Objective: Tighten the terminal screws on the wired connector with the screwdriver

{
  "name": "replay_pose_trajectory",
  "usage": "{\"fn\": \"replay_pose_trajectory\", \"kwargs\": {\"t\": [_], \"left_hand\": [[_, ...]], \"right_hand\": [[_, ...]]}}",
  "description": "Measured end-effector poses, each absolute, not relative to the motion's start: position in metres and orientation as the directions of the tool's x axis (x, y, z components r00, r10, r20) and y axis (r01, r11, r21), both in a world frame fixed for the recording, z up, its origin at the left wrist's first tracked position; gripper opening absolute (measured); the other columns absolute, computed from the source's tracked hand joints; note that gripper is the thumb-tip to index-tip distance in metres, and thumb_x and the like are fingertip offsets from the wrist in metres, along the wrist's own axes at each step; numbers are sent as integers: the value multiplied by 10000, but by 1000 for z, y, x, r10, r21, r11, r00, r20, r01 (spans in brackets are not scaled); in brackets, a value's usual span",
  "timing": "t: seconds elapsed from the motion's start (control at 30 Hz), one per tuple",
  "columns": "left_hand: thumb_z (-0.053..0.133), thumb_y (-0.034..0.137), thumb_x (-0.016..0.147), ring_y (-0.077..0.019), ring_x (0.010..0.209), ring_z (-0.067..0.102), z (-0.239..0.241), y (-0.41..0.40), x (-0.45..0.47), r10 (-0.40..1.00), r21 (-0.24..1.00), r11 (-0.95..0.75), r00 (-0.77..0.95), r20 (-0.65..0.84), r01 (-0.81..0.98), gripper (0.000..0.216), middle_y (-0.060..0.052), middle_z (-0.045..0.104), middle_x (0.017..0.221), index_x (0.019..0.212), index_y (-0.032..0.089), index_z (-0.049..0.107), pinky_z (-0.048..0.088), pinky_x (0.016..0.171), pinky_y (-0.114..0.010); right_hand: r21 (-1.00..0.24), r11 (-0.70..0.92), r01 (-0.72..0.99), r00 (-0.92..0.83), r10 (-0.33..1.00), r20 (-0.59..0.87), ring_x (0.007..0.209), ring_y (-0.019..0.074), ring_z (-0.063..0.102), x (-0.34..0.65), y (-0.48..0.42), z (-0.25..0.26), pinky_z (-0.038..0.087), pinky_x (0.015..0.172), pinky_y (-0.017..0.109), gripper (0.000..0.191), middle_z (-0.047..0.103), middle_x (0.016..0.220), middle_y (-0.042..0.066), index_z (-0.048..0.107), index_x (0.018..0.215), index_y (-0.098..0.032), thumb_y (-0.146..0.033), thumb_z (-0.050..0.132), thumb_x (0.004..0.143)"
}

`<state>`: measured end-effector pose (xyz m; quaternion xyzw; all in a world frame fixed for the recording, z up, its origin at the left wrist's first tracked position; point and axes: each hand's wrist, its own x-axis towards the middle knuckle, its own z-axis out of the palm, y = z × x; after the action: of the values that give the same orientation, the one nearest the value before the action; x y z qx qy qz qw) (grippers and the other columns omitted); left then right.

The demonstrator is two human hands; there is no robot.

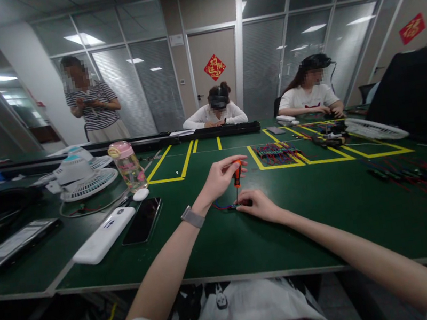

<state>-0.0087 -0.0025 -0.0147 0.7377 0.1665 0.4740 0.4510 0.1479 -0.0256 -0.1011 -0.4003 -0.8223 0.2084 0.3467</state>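
Observation:
My left hand (224, 176), with a grey-banded watch on its wrist, is closed around the handle of an orange and black screwdriver (236, 176). The screwdriver stands nearly upright, its thin shaft pointing down to a small wired part (234, 206) on the green table. Red and blue wires run out from that part to the left. Low on the tabletop, my right hand (257, 205) pinches the small part beside the screwdriver's tip. The fingers hide most of the part, so its exact kind does not show.
Left of my arms lie a black phone (142, 221), a white power bank (104, 235), a pink-lidded bottle (128, 165) and a white fan (87, 184). Wired boards (277, 153) sit inside yellow tape; more wired boards (406, 176) lie right. Three people are across the table.

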Motion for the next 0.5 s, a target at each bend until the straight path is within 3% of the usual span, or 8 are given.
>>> {"fn": "replay_pose_trajectory", "kwargs": {"t": [0.1, 0.27, 0.37, 0.5], "left_hand": [[567, 369, 847, -153, 774, 653, -16, -1, -11, 694, 788, -602, 406, 595, -126, 314, -87, 657, 939, 1039, 139, 660, 565, 672, -282], [699, 358, 737, -115, 708, 552, -14, -3, -17, 648, 628, -761, 232, 725, 165, 197, -21, 551, 797, 803, 172, 707, 500, 593, -222], [615, 367, 813, -121, 732, 550, -12, -4, -22, 644, 609, -765, 258, 720, 210, 209, -28, 552, 819, 845, 181, 706, 485, 605, -221], [469, 287, 906, -150, 894, 606, -9, -2, -26, 650, 674, -735, 360, 669, 73, 257, -70, 610, 980, 1018, 168, 667, 507, 763, -264]], "right_hand": [[-629, 592, 505, -438, 803, 404, 662, 138, 548, 148, -25, -102, 424, 624, 259, 82, 632, 786, 43, 702, 792, -152, -205, 647, 763], [-613, 592, 524, -438, 804, 402, 673, 140, 545, 150, -23, -106, 425, 627, 259, 97, 615, 776, 36, 709, 812, -159, -220, 649, 764], [-612, 590, 527, -436, 806, 401, 674, 136, 543, 151, -24, -107, 430, 628, 259, 112, 609, 790, 38, 715, 826, -159, -223, 641, 771], [-620, 575, 534, -441, 815, 376, 676, 134, 546, 154, -24, -105, 440, 623, 258, 147, 604, 817, 46, 729, 861, -161, -221, 636, 765]]}}
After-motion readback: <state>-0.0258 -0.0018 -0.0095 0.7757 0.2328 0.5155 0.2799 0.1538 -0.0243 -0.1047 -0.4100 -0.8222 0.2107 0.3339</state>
